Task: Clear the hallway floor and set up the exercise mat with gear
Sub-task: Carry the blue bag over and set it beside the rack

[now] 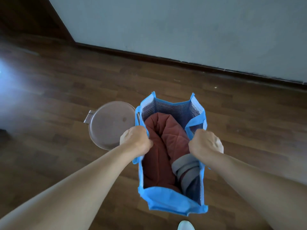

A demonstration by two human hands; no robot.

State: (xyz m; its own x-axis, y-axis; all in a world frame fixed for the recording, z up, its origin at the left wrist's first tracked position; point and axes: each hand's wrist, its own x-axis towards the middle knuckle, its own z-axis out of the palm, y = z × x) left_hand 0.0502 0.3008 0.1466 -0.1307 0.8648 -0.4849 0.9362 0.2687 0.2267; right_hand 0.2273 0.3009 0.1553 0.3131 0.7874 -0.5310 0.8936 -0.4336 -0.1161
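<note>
A dark brown wood-plank floor [66, 83] fills most of the frame, its boards running from left to right with a slight downward slant. Across the upper part of the frame stands a pale grey-blue wall [182, 27], met at its foot by a dark baseboard [166, 59] that slopes down toward the right edge. In the upper left corner a dark wooden panel [29, 15], perhaps a door, stands beside the wall. A bright patch of glare [10, 75] washes over the floor at the left edge.

In the lower centre a blue fabric bag [172, 205] with mesh inner walls is held open from above. The left hand [135, 138] is clenched in a fist around the bag's left rim or strap, and the right hand [206, 141] is clenched the same way on the right side. Inside lies a folded rust-red quilted cloth [159, 146], with a grey band-like item [187, 168] beside it toward the lower right of the bag.

Just left of the bag, a round brownish lidded container [108, 125] sits on the floor, partly hidden behind the left hand. At the bottom edge, a pale shoe tip [186, 226] shows.
</note>
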